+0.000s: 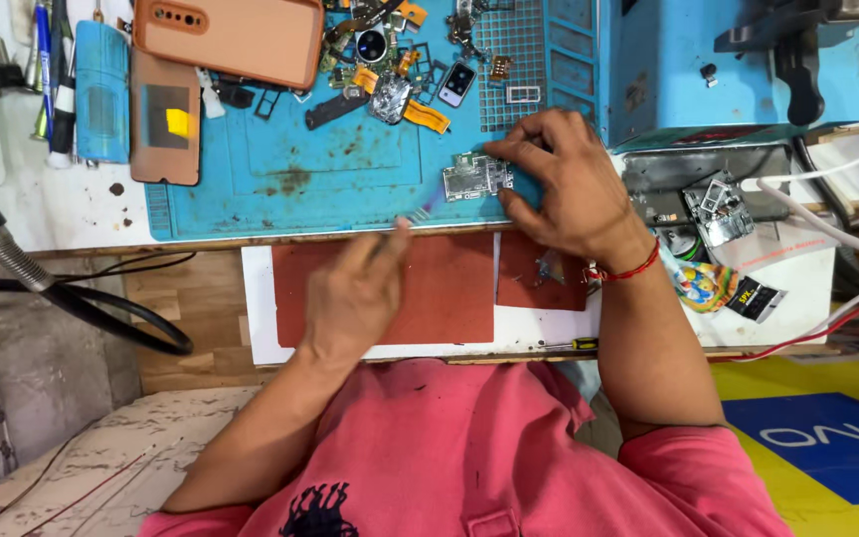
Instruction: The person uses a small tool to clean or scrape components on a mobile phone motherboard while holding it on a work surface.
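Fingers of right hand (564,184) pinch circuit board (477,177); blurred left hand (355,293) perhaps grips brush (428,207); scattered parts (390,75) beyond.

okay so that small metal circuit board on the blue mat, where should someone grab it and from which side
Probably by its two short edges, pinched from above. The circuit board lies flat on the blue mat, so its faces give no purchase, only its thin edges. The right hand already steadies its right end, so the left end and near edge are the free approach. The left hand is blurred.
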